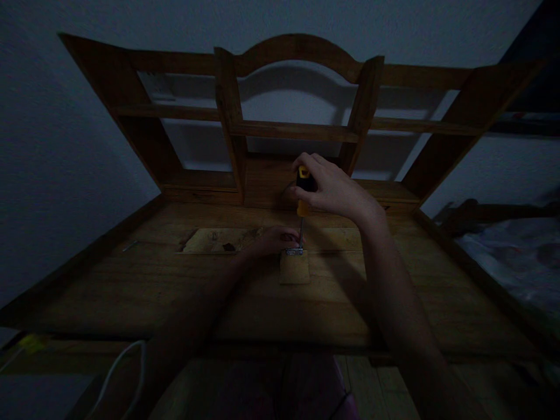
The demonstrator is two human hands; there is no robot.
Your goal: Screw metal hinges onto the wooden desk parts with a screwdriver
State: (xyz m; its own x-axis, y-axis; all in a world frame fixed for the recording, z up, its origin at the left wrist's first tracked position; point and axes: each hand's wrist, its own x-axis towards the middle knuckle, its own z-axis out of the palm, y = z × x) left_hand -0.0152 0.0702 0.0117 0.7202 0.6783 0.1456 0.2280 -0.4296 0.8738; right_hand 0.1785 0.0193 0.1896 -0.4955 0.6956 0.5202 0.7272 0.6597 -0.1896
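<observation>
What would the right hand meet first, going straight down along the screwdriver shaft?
Leading with the screwdriver, likely the small metal piece at the far edge of the wooden block; the tip seems at it, though dim light hides exact contact.

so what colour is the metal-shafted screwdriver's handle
The screwdriver's handle is yellow and black, shown in the head view.

I can't read any lettering, brand, number or sign from where I stand in this dim room; if the yellow-and-black screwdriver near the centre of the frame bears any marking, it is too dark and small to make out.
</observation>
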